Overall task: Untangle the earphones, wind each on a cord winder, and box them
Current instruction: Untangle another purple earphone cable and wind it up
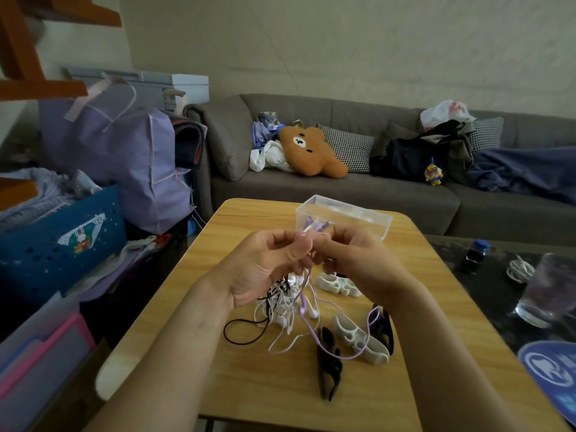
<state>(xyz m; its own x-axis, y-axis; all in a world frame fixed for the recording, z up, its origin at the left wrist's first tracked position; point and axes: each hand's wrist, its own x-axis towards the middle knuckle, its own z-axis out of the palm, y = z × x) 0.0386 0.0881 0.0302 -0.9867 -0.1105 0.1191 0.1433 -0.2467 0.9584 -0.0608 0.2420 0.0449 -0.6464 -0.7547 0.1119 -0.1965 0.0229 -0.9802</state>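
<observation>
Over wooden table (218,369), both hands (311,263) pinch tangled earphones (286,304).

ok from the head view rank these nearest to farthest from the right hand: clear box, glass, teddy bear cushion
From the right hand:
1. clear box, just behind it on the table
2. glass, out to the right on the dark table
3. teddy bear cushion, far back on the sofa

letters "ER" on blue basket (62,244) sticker, nothing else legible

lilac earphone cord (314,333), houndstooth cushion (349,146)
</observation>
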